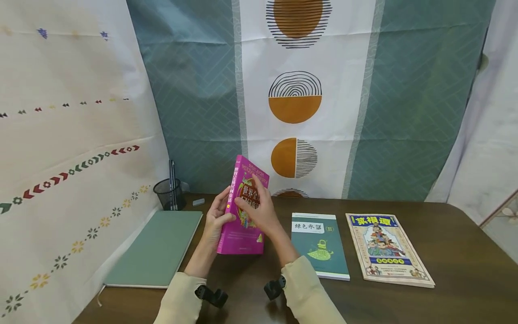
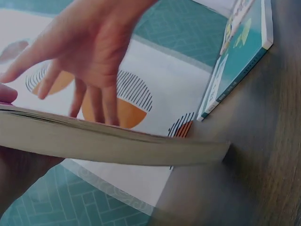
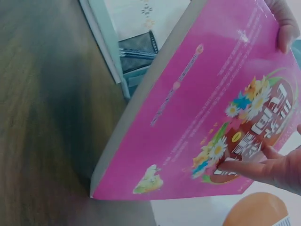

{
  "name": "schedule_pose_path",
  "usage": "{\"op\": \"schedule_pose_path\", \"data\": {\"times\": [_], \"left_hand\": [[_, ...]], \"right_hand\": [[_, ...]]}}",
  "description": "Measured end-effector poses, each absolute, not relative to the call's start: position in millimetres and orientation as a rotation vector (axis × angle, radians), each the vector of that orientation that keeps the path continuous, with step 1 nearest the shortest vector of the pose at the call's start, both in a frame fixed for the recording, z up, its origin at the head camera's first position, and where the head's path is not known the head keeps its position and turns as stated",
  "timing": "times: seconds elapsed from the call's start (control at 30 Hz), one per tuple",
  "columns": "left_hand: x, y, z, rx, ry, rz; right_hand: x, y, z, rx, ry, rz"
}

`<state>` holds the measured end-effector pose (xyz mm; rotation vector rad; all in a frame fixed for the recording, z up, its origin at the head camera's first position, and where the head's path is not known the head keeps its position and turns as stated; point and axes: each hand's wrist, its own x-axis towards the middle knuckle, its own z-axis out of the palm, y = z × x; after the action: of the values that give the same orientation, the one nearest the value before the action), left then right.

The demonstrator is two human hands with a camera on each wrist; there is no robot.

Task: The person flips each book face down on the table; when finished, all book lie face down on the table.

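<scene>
A pink book point(image 1: 243, 225) stands tilted on its lower edge on the dark wooden table point(image 1: 445, 252). My left hand point(image 1: 217, 217) grips it at the spine side, thumb on the front cover. My right hand point(image 1: 259, 206) lies with straight, spread fingers against the cover. The right wrist view shows the pink book point(image 3: 202, 113) with flower artwork, a right fingertip point(image 3: 244, 165) touching it and a left finger point(image 3: 283, 29) at its far edge. In the left wrist view the book's page edge point(image 2: 108, 143) crosses the frame below my spread right hand point(image 2: 89, 52).
A green notebook point(image 1: 158, 247) lies at the left by a black mesh pen cup point(image 1: 169, 194). To the right lie a teal book point(image 1: 319, 245) and an illustrated yellow book point(image 1: 386, 249). Patterned cloth hangs behind and to the left of the table.
</scene>
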<state>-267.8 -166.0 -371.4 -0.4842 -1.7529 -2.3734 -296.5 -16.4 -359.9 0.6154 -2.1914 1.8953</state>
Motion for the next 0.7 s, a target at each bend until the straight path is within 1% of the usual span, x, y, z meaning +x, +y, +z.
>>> {"op": "schedule_pose_path", "data": {"times": [0.37,0.7], "left_hand": [[-263.1,-143.4,-364.0,-0.616,-1.818,-2.284],[-260.2,-142.7,-361.5,-0.679,-1.826,-2.241]], "right_hand": [[-295.1,-2.0,-345.0,0.673,-2.144,1.894],[-292.4,-4.7,-342.9,0.748,-2.141,1.879]]}}
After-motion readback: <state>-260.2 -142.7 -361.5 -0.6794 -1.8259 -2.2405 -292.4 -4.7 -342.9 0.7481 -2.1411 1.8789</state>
